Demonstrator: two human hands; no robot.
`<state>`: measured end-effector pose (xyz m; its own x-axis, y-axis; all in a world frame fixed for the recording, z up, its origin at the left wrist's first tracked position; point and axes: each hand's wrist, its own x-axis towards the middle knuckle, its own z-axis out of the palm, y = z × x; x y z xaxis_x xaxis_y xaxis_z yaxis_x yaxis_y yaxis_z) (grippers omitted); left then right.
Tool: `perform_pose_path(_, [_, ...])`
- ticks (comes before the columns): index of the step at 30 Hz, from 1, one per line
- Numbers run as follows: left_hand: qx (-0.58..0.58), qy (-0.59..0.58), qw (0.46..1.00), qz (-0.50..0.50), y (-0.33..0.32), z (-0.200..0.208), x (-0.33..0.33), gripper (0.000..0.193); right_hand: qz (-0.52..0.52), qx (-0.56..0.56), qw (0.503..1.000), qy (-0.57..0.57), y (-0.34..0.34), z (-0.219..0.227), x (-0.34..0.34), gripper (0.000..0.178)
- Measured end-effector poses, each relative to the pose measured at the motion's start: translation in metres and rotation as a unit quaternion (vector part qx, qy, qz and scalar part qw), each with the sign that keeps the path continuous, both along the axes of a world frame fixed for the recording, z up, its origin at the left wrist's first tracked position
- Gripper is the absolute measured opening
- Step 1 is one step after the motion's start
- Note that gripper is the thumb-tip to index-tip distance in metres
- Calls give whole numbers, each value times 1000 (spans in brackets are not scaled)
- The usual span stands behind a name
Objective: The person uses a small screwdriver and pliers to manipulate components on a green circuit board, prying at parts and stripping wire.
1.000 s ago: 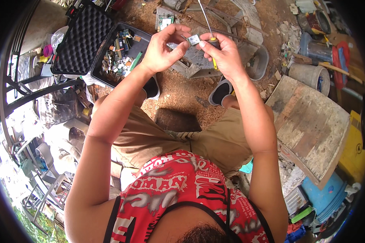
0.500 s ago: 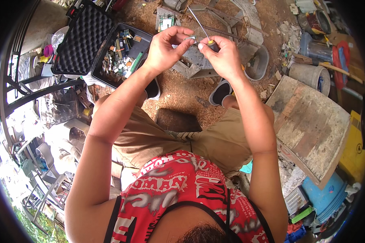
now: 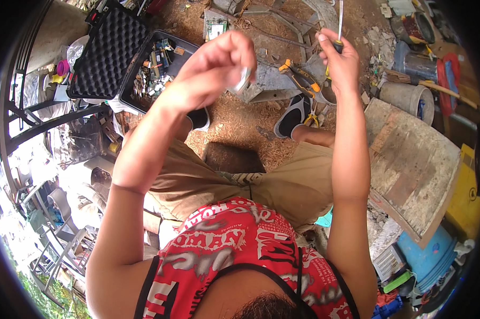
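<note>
My left hand (image 3: 210,74), smeared by motion, has its fingers closed on a small flat pale piece (image 3: 243,81); its exact kind is too blurred to make out. Farther right, my right hand (image 3: 342,66) grips a screwdriver (image 3: 340,21) with a black and yellow handle, its thin shaft pointing away from me. Between the hands, orange-and-black pliers (image 3: 299,77) lie over the edge of a grey metal piece (image 3: 264,87). Left of my left hand, a black case (image 3: 127,94) holds several circuit board pieces and small electronic parts.
The case's foam-lined lid (image 3: 109,56) is raised at the left. Smaller yellow-handled pliers (image 3: 314,118) lie beside my right shoe (image 3: 293,118). A green circuit board (image 3: 215,30) lies at the far middle. A worn wooden board (image 3: 410,165) and a blue bucket (image 3: 429,260) stand at the right.
My hands have separated. The right has carried the screwdriver right, revealing the orange-and-black pliers and the smaller pliers. My left hand has come slightly nearer and turned, still holding the small piece.
</note>
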<state>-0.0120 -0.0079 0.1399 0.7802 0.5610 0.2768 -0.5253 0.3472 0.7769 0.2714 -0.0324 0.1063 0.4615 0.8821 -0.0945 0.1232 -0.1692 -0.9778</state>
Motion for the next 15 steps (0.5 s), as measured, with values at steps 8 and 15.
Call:
perform_pose_path(8, [-86,-382,913,-112,-80,110,20,16,-44,-8,999,-16,1,-8,5,23])
perform_pose_path(15, [-107,-425,892,-111,-92,137,13,8,-5,1,1000,12,1,-13,-2,23])
